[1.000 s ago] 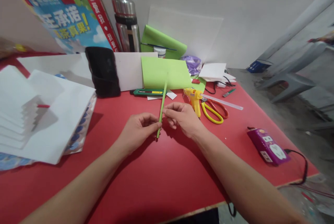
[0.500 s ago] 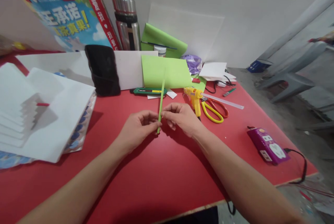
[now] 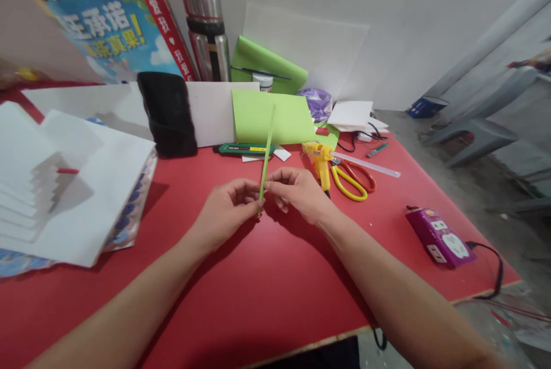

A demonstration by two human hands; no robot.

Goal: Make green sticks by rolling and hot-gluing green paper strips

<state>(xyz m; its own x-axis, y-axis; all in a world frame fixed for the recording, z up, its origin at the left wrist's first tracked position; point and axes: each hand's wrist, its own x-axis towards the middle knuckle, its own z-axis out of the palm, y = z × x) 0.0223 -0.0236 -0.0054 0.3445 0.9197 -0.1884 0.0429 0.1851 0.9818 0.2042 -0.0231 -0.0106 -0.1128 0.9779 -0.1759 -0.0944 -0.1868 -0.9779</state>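
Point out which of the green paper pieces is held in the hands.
The thin green paper stick, pinched near its lower end by the left hand and right hand. The flat green sheet and the curled green sheet behind lie untouched.

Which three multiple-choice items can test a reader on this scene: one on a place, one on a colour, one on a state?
1. Where do the scissors lie?
A. right of the glue gun
B. on the white paper stack
C. beside the flask

2. What colour is the table?
A. blue
B. red
C. white

3. How is the green strip held?
A. lying flat, untouched
B. by the left hand alone
C. pinched near its lower end by the left hand and the right hand

Key: 1 A, the handles touch the gun's right side; 2 B, the bare top is red; 3 C, both hands' fingertips meet on it.
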